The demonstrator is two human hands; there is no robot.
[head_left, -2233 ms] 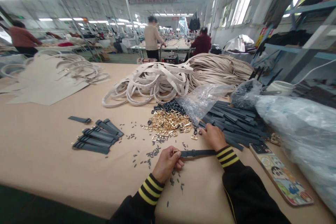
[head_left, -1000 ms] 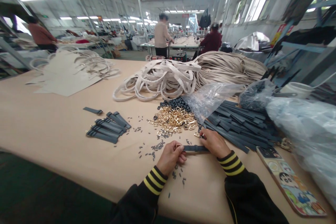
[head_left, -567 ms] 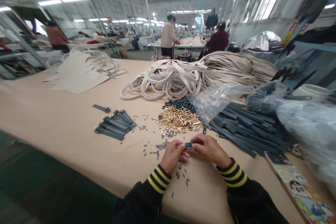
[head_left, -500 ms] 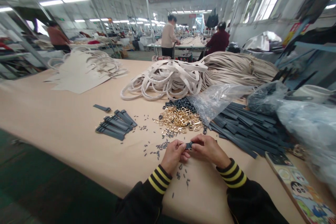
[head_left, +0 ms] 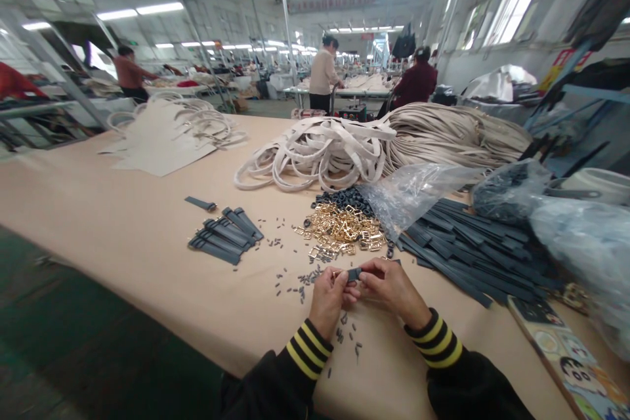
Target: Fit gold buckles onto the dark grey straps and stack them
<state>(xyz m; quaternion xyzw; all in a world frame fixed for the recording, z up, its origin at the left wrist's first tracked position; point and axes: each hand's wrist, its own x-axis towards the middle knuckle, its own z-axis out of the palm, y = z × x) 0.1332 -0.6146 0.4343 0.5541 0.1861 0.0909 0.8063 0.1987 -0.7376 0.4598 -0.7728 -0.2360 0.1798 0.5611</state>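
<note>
A short dark blue-grey strap (head_left: 354,273) is pinched between my two hands above the table's front part. My left hand (head_left: 329,295) grips its left end, where a bit of gold metal shows at the fingers. My right hand (head_left: 394,289) closes thumb and fingers on the other end. Just beyond lies a heap of gold buckles (head_left: 339,226), with dark loops (head_left: 344,200) behind it. Small dark pieces (head_left: 312,275) are scattered around my hands. To the left rest several straps fitted with buckles (head_left: 221,236). Loose long dark straps (head_left: 467,243) are piled to the right.
White looped straps (head_left: 319,154) and a beige strap bundle (head_left: 457,131) lie at the back. Flat beige pieces (head_left: 162,141) sit far left. Clear plastic bags (head_left: 581,236) and a cartoon-patterned case (head_left: 571,354) are at the right. People work at tables beyond.
The view has shifted slightly, so the table's contents appear a little further right and lower. Both hands keep hold of the strap, with only small finger movement.
</note>
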